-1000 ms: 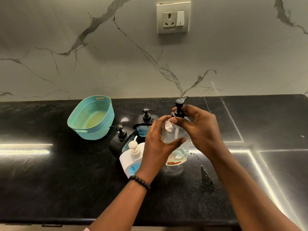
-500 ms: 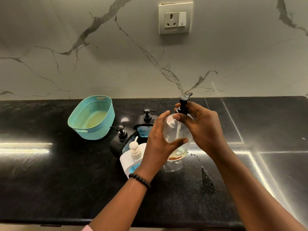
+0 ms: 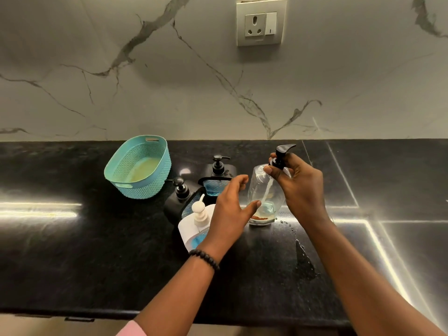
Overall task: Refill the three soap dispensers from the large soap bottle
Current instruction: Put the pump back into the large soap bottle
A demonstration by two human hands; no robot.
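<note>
At far left sits a perforated teal plastic basket (image 3: 138,167), then two black pump dispensers (image 3: 180,190) and a white pump bottle (image 3: 198,221) holding blue soap. Our left hand (image 3: 230,209) hangs loosely spread beside the clear, nearly empty glass dispenser (image 3: 260,197), perhaps brushing it. Our right hand (image 3: 300,187) pinches its black pump head (image 3: 281,156). Unsteadied on the wet black stone counter (image 3: 72,238), we judge it could tip.

The near-empty clear dispenser (image 3: 263,197) stands upright beside two black dispensers (image 3: 180,200) (image 3: 218,173) and a white bottle (image 3: 197,224).
</note>
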